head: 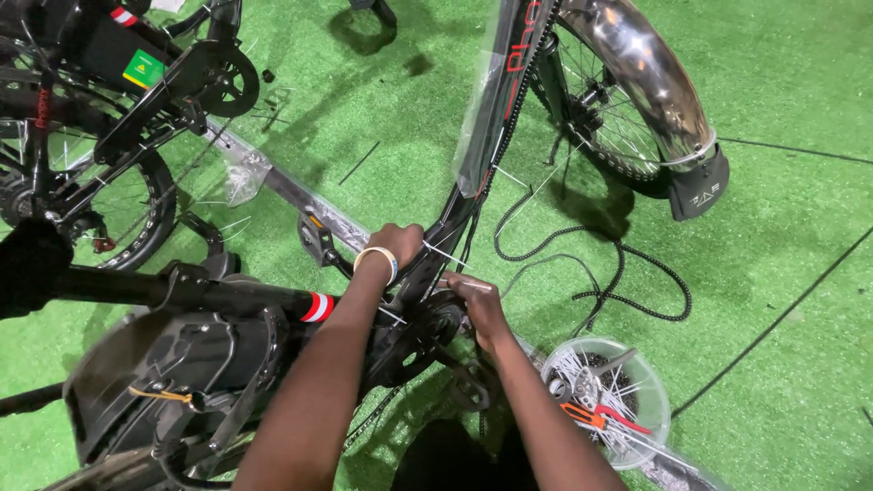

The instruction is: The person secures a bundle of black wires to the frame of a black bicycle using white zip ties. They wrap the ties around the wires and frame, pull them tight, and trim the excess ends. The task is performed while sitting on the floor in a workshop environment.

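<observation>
My left hand (396, 245) grips the bike frame (455, 218); my right hand (473, 295), at four o'clock, pinches a white zip tie (443, 255) running ten-to-four.

— Any labels near the black battery box (100, 45) at the top left?

— One: a green square sticker (144, 69) with a yellow triangle, on the box's lower right corner.

— Packaging?

— Clear plastic wrap (244, 177) hangs crumpled from a frame tube, below and right of the box. Far right of the box, a clear plastic sleeve (479, 109) covers a slanting tube.
</observation>
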